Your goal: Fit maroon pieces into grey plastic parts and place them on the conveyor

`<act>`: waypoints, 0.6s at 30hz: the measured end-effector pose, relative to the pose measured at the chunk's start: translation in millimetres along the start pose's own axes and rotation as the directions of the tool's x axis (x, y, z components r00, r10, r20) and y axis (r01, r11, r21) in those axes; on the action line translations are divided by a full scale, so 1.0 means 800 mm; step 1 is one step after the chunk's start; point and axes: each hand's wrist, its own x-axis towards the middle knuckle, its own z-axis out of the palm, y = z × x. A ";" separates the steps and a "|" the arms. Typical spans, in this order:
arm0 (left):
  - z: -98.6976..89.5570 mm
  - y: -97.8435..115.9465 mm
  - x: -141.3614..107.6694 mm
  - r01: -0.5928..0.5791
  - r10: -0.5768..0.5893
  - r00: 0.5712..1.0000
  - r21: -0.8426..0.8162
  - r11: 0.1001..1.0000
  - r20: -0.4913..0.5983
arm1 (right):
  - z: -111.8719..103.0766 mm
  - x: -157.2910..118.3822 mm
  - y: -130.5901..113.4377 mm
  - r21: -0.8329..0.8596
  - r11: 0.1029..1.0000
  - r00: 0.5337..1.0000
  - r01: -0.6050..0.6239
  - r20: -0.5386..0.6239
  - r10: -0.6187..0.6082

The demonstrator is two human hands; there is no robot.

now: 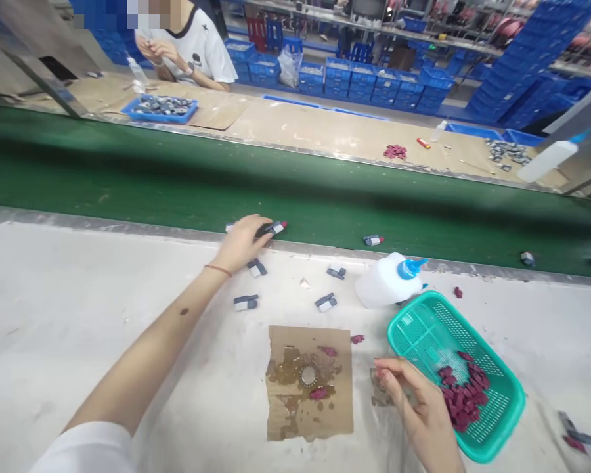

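My left hand [245,242] reaches over the near edge of the green conveyor belt. Its fingers curl around a small dark grey and white plastic part [277,228] with a maroon tip. Similar grey parts lie by it, one under my wrist [257,267] and another on the table [246,302]. My right hand [421,410] is held low beside a green basket [515,394], thumb and index finger pinched together; what is between them, if anything, is too small to make out. Maroon pieces [465,401] fill the basket's near end. A glue-stained cardboard sheet [342,414] lies between my hands with maroon pieces [318,393] on it.
A white squeeze bottle [387,282] with a blue nozzle lies tilted against the basket's far end. More grey parts [373,240] sit on the belt [177,190]. Across it, a co-worker [197,49] sits near a blue tray [160,118] of parts; another bottle [546,161] stands right.
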 end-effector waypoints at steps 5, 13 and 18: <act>-0.020 -0.029 -0.015 0.048 -0.059 0.997 0.179 0.983 0.058 | -0.065 -0.020 0.048 -0.405 0.911 0.979 -0.083 -0.206 -0.002; -0.042 0.000 -0.022 0.200 -0.211 0.964 0.083 0.976 0.164 | -0.094 -0.015 0.105 -0.593 0.798 0.992 -0.108 -0.119 0.046; -0.036 0.020 -0.009 0.294 -0.279 0.956 -0.258 0.920 0.095 | -0.091 -0.008 0.085 -0.443 0.880 0.983 -0.170 -0.144 0.117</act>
